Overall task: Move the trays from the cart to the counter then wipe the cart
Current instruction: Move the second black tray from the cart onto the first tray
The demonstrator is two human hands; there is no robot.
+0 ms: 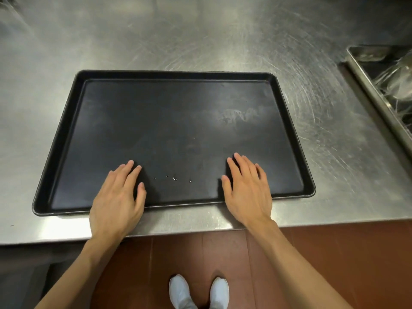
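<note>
A large black rectangular tray [174, 121] lies flat on the scratched steel counter [200, 36], its near rim close to the counter's front edge. A pale smear marks its right half and a few small specks sit near its front. My left hand [117, 201] lies over the tray's near rim, fingers spread and flat on the tray floor. My right hand [247, 190] lies the same way further right, palm down, fingers apart. Neither hand grips anything. The cart is out of view.
At the right edge of the counter a steel tray [365, 85] holds shiny metal items. Below the counter's front edge I see reddish-brown floor tiles [334, 264] and my two white shoes [198, 291].
</note>
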